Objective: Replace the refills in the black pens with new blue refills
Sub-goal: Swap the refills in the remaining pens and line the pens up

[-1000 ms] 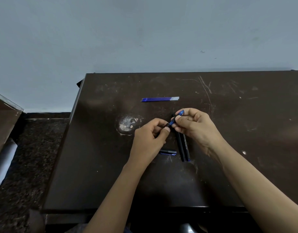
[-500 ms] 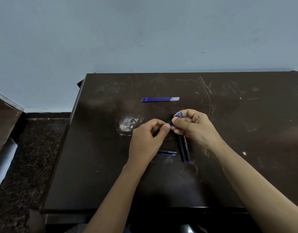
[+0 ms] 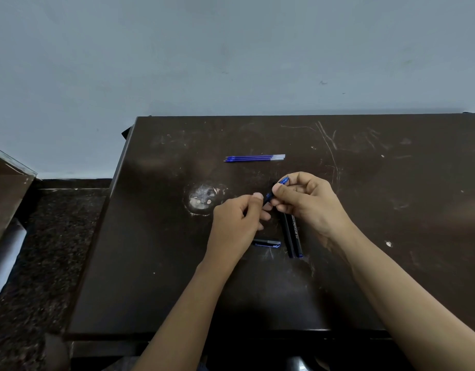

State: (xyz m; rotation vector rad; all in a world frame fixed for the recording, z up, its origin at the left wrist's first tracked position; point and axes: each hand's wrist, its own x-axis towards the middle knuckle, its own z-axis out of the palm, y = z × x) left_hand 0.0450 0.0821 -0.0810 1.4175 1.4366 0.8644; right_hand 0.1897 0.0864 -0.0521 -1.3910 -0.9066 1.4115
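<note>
Two hands, blue-tipped, seemingly black pen

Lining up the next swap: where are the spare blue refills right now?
In the head view, the blue refills lie side by side on the table, beyond both hands, nearer the wall, up-right of the worn pale patch.

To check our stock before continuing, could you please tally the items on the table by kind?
Black pens lying on the table: 2
Pen held by left hand and right hand: 1
Loose cap: 1
Blue refills, it seems: 3
Total: 7
</note>
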